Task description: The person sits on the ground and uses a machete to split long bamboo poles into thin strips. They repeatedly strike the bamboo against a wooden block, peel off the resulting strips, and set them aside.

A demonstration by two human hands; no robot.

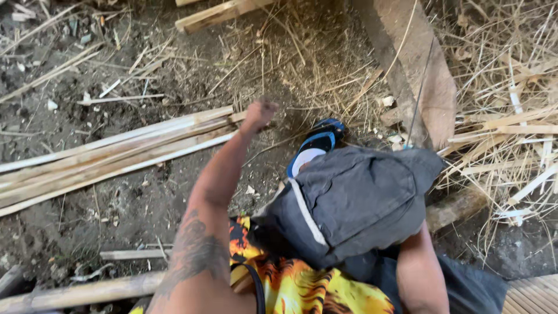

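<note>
My left hand [259, 111] reaches forward at the end of a tattooed arm. Its fingers are curled at the near end of a bundle of long split bamboo strips [116, 154], which lies on the dirt ground and runs off to the left. My right forearm [419, 270] goes down behind my raised knee in dark grey shorts [354, 200], and that hand is hidden. A foot in a blue sandal [317, 142] rests on the ground just right of my left hand.
A thick wooden post [421, 70] leans at the upper right beside a heap of dry straw and thin slats [511, 122]. A plank [218, 14] lies at the top. A bamboo pole [81, 293] crosses the lower left, and woven slats [535, 293] show at the lower right.
</note>
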